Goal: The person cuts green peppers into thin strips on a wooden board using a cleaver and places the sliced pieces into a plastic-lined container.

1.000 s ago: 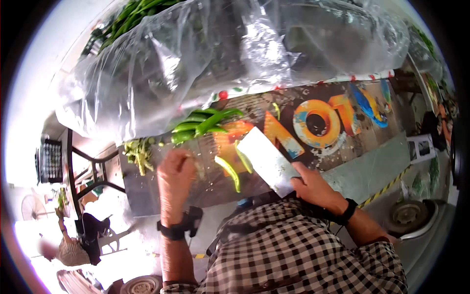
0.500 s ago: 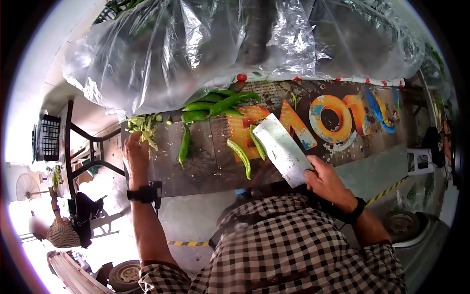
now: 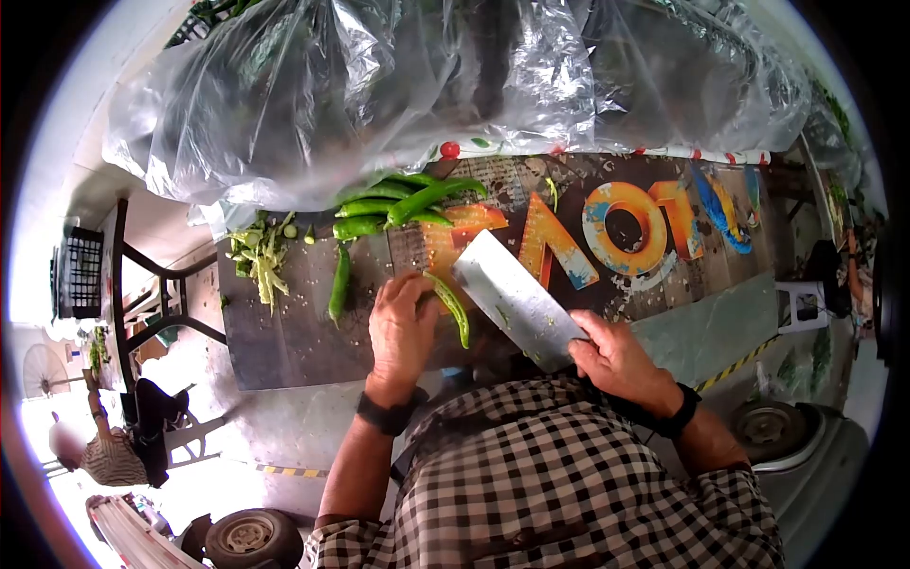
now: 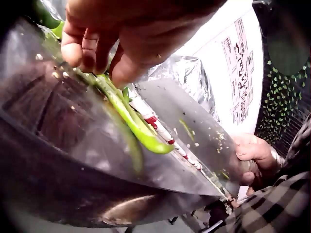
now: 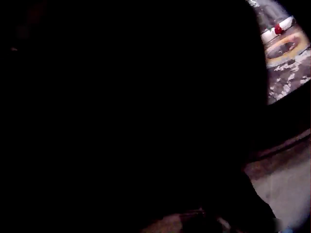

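Note:
In the head view, my left hand (image 3: 402, 327) is at the upper end of a cut-open green chili pepper (image 3: 451, 308). The left wrist view has the thumb and fingertips pinching that pepper (image 4: 138, 128), its pale inner side showing and its tip pointing away. My right hand (image 3: 621, 358) grips a cleaver (image 3: 517, 299) by its handle, the broad blade slanting up to the left beside the pepper, with green bits stuck on it. A whole green pepper (image 3: 339, 284) lies left of my left hand. Darkness covers most of the right wrist view.
Several whole peppers (image 3: 408, 204) lie heaped toward the back of the painted wooden table (image 3: 313, 356). Pale green trimmings (image 3: 268, 261) sit at its left end. Clear plastic sheeting (image 3: 284, 114) covers the far side. A person (image 3: 118, 446) is low at the left.
My left hand went left to the trimmings, then came back right to the cut pepper. A whole pepper now on the table's left was not there one second ago. The cleaver stays in my right hand.

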The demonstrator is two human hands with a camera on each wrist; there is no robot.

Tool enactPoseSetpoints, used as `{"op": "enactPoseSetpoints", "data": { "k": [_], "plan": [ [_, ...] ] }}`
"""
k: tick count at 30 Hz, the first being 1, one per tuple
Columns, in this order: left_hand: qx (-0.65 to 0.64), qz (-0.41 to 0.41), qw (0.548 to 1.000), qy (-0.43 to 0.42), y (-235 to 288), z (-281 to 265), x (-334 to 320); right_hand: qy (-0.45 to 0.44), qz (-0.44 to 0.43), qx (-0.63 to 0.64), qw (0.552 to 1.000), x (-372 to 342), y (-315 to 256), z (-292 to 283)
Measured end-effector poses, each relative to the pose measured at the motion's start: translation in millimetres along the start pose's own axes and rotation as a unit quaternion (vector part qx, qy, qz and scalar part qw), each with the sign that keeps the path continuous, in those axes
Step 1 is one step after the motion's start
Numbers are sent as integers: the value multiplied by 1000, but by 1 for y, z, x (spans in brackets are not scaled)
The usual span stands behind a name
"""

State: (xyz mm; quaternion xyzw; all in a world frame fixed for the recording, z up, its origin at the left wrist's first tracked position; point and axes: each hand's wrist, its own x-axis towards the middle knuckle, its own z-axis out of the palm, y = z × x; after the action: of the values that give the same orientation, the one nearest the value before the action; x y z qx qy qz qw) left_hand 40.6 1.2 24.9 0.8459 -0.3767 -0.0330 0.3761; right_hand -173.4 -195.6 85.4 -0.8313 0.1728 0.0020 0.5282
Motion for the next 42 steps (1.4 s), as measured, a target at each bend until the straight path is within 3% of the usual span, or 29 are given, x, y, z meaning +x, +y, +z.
{"op": "enactPoseSetpoints", "data": {
  "k": [8, 22, 31, 37, 42],
  "plan": [
    [68, -91, 993, -20, 8, 7, 11, -13, -2, -7, 1000, 2, 5, 9],
    [49, -97, 994, -8, 5, 16, 12, 15, 0, -17, 1000, 5, 10, 17],
    [57, -104, 993, -9, 6, 17, 11, -34, 2, -12, 999, 21, 10, 14],
    [58, -116, 991, -18, 8, 16, 12, -64, 90, 118, 987, 31, 0, 11],
    [47, -106, 993, -13, 6, 17, 12, -75, 81, 121, 986, 43, 3, 11]
  ]
}}
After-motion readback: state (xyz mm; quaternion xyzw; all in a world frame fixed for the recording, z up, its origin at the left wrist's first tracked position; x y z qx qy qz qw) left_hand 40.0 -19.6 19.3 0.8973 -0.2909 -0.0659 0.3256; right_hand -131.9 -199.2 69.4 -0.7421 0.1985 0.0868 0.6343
